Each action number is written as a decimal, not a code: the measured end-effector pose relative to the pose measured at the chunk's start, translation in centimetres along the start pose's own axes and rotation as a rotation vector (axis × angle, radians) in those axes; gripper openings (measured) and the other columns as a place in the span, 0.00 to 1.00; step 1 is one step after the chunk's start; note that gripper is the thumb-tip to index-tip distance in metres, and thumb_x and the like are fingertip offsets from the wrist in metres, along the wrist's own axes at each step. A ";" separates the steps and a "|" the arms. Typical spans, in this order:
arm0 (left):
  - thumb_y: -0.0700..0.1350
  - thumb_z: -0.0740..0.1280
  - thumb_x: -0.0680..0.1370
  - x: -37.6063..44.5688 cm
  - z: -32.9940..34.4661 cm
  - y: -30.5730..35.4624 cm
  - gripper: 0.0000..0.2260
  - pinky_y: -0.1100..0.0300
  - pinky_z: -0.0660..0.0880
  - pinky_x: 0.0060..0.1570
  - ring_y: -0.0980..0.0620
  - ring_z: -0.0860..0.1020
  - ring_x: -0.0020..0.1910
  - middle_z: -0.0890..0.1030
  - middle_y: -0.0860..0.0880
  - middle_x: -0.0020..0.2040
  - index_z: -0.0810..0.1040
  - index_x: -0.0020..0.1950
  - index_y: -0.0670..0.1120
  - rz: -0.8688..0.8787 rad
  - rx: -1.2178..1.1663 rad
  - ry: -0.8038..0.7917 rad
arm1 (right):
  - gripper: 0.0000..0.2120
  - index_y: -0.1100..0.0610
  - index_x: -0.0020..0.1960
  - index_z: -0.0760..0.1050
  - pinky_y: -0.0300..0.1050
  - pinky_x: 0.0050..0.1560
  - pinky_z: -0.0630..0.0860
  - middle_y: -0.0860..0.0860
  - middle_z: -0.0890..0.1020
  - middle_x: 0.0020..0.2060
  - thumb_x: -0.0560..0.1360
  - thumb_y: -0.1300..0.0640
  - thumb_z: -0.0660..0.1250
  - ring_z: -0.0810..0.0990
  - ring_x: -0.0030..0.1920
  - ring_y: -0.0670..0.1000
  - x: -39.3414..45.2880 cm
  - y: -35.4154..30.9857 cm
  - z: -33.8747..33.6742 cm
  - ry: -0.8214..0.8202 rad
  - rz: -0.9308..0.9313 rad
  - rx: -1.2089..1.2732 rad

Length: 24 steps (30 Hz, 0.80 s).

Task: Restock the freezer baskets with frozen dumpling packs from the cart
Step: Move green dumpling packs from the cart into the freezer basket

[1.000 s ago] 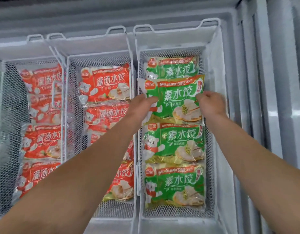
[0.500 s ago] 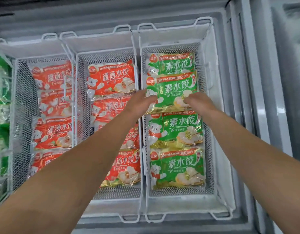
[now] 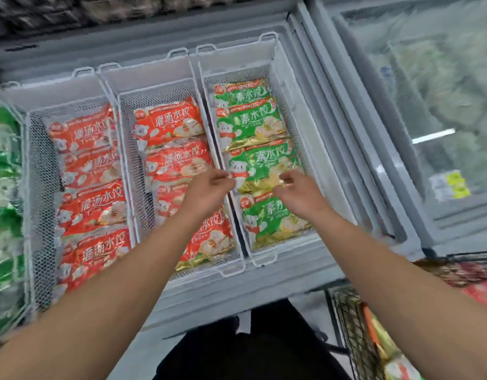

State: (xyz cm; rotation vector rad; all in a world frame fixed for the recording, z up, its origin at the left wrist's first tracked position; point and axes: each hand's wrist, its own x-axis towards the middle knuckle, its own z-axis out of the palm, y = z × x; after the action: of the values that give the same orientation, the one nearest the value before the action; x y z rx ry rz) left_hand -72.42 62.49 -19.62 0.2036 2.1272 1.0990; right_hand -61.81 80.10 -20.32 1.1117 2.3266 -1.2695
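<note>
The green dumpling packs (image 3: 252,120) lie flat and overlapping like shingles in the right-hand basket (image 3: 264,41), four of them filling it from the 12 o'clock end to the 6 o'clock end. They look like thin glossy plastic bags of loose frozen pieces, so I judge them fairly heavy for their size, lumpy rather than stiff, and likely slick with frost. The safest hold would be on the two short side edges or the crimped seams, with support underneath so the film does not stretch or tear. The left hand (image 3: 208,187) hovers over the wire divider at the basket's 9 o'clock side, fingers loosely curled and holding nothing. The right hand (image 3: 294,189) sits over the third green pack (image 3: 264,165), fingers half curled; it seems empty, though motion blur makes it hard to say whether the fingertips touch the film. The middle basket (image 3: 179,53) and the left basket (image 3: 84,71) hold red packs (image 3: 168,122), also shingled. At 3 o'clock a frosted glass lid (image 3: 429,105) covers the next freezer bay. At 5 o'clock the wire cart (image 3: 349,325) holds more packs, blurred. The raised basket handles and the freezer's sliding-lid rails could catch a pack swung in low from the cart.
</note>
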 end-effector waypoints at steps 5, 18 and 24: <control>0.47 0.70 0.78 -4.9 2.8 -1.0 0.16 0.56 0.76 0.60 0.53 0.79 0.56 0.81 0.50 0.57 0.80 0.65 0.44 0.123 0.081 -0.109 | 0.22 0.56 0.70 0.72 0.41 0.58 0.67 0.51 0.76 0.67 0.76 0.54 0.67 0.75 0.64 0.53 -8.3 4.5 0.8 0.192 0.029 0.037; 0.47 0.73 0.73 -15.0 18.1 -0.8 0.15 0.61 0.74 0.56 0.51 0.82 0.54 0.84 0.51 0.51 0.83 0.59 0.47 0.307 0.401 -0.427 | 0.19 0.58 0.65 0.75 0.46 0.60 0.71 0.52 0.79 0.61 0.76 0.56 0.68 0.77 0.60 0.54 -26.7 21.9 -0.6 0.549 0.413 0.302; 0.51 0.73 0.71 -20.7 27.4 -1.0 0.17 0.61 0.74 0.58 0.55 0.81 0.53 0.83 0.51 0.52 0.82 0.59 0.47 0.378 0.520 -0.589 | 0.19 0.57 0.65 0.74 0.48 0.58 0.72 0.53 0.77 0.64 0.76 0.53 0.69 0.77 0.60 0.54 -35.0 32.9 0.6 0.613 0.580 0.457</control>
State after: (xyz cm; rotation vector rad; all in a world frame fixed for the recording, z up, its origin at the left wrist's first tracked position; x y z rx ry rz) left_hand -39.01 70.49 -19.70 1.0696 1.8130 0.5464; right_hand -14.34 72.84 -21.20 2.3933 1.8143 -1.3731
